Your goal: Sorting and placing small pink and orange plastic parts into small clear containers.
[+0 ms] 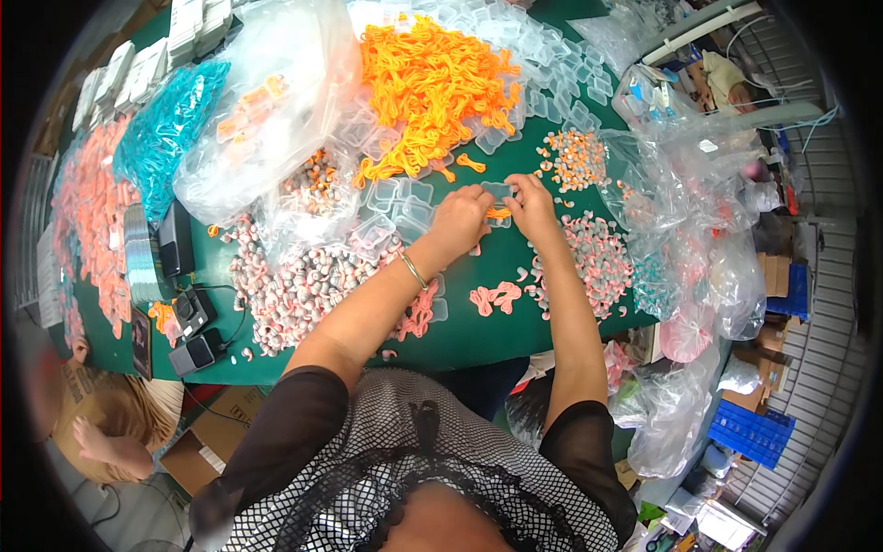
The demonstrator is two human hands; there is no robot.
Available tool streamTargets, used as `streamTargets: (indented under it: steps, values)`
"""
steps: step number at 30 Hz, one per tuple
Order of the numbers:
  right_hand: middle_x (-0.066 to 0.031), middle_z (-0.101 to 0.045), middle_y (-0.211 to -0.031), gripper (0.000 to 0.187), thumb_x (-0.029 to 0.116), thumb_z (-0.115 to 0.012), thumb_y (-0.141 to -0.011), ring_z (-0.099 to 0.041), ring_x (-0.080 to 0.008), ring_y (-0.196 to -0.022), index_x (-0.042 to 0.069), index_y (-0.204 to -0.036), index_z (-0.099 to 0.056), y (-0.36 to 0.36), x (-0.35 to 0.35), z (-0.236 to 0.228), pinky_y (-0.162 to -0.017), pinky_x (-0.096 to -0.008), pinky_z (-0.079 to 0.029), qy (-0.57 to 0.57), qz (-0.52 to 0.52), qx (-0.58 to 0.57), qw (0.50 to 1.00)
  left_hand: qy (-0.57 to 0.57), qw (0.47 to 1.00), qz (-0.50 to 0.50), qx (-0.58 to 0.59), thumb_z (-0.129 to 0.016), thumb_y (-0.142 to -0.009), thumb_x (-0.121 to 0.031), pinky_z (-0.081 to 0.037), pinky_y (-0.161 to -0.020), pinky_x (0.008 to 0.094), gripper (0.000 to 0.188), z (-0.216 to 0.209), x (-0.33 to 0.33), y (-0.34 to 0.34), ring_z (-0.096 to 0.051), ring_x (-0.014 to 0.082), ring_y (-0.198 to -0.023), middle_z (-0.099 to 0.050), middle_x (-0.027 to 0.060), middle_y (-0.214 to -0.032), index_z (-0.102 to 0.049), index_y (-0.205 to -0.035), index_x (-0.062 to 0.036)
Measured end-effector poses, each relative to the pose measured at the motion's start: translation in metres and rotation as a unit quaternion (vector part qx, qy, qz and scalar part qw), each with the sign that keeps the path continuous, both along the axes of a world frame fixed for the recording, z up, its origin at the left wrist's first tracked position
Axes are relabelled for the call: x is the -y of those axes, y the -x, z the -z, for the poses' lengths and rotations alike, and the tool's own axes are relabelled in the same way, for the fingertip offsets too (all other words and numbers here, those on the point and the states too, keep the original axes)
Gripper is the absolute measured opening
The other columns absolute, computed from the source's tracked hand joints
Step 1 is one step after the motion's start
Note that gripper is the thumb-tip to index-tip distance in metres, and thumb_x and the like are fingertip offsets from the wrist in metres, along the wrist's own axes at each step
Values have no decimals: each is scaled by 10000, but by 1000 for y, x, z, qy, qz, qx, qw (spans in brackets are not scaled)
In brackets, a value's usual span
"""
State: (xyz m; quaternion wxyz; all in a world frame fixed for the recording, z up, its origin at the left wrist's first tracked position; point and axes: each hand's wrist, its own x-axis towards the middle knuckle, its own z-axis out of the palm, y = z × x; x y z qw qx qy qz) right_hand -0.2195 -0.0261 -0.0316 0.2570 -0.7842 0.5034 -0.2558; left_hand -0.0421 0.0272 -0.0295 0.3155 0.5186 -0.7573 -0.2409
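Observation:
A small clear plastic box (498,190) is between my two hands over the green table, with a looped orange cord (498,213) at its near side. My left hand (463,218) has its fingers curled on the box's left side. On the right side, my right hand (532,210) pinches the box with thumb and fingers. My fingertips partly cover both box and cord. Several clear boxes (401,201) lie left of my left hand. Beyond it, a single orange cord bundle (471,163) rests near a large heap of orange cords (432,83). Pink cord bundles (497,297) lie nearer me.
Small pink-and-grey pieces are heaped at left (303,285) and right (589,267), with orange-and-grey pieces (572,158) farther back. Clear boxes (561,64) cover the far table. Plastic bags (690,193) line the right edge. Black devices (195,313) and another person (101,423) are at left.

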Motion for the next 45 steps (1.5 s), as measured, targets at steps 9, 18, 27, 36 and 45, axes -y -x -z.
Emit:
streamTargets:
  steps: [9,18,27,36,45]
  values:
    - [-136,-577,-908,269,-22,-683,-739,-598,-336,-755,42,-972,-565,-3,-13,-2,-636,-402,-490,53,28,-3,998,4,1000,3,-30,-777,-608,-25,-495,-816,409,511,-2,-2,4,-586,342,-964,-531,119,-1089,-545,-1062,-64]
    - [-146,-594,-908,146,2,-625,-798,-610,-342,-778,19,-931,-567,4,-23,-12,-648,-387,-502,96,-11,19,995,11,1000,2,-26,-784,-615,-24,-487,-846,402,634,-1,0,0,-575,337,-1006,-523,130,-1120,-505,-1182,-71]
    - [-149,-604,-987,246,-51,-606,-769,-621,-327,-900,4,-1006,-569,7,-38,-24,-763,-359,-517,1,-44,38,998,10,1000,23,-12,-770,-644,-47,-488,-808,407,421,-1,2,-1,-585,329,-939,-560,116,-984,-597,-1028,-45]
    - [-134,-604,-937,264,26,-688,-788,-621,-273,-758,9,-1038,-606,-2,-51,-29,-656,-342,-501,-10,-24,41,999,38,998,41,-38,-632,-854,-239,-488,-750,422,205,-11,3,-14,-594,328,-828,-570,124,-856,-644,-913,-43]
    - [-93,-662,-980,384,40,-717,-768,-625,-162,-749,23,-1135,-604,-36,-72,-71,-673,-257,-495,-34,-61,188,980,25,998,46,-38,-682,-823,-207,-498,-665,398,177,-81,-29,-68,-600,313,-771,-594,114,-830,-664,-905,-51]
